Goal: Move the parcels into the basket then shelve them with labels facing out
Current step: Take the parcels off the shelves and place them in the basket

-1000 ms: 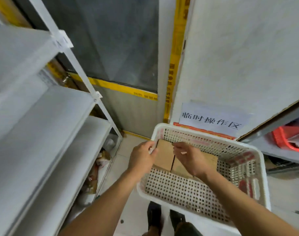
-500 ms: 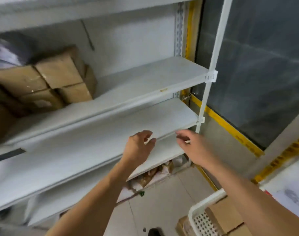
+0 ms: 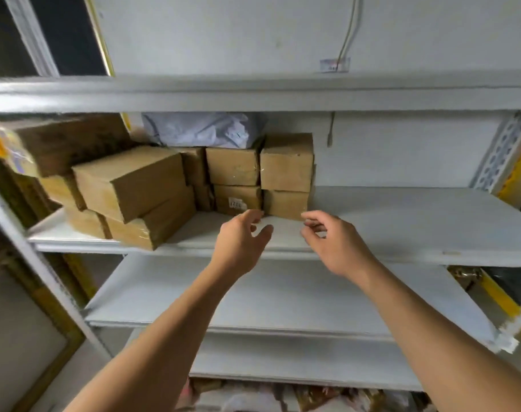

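Several brown cardboard parcels [image 3: 286,165] are stacked on the left half of a white shelf [image 3: 402,221]. One lower parcel [image 3: 238,200] shows a small white label facing out. My left hand [image 3: 238,245] and my right hand [image 3: 333,245] are raised side by side in front of the shelf's edge, just below the rightmost stack. Both hands hold nothing, with fingers curled and apart. The basket is out of view.
A grey plastic mailer bag [image 3: 200,129] lies on top of the stacked parcels. Two more white shelves [image 3: 283,298] run below. Bags and clutter [image 3: 253,396] sit on the floor level. A shelf upright [image 3: 503,150] stands at right.
The view has swung from the basket up and left to the shelf with the stacked parcels. Both hands left the basket and rose empty to the shelf's front edge.
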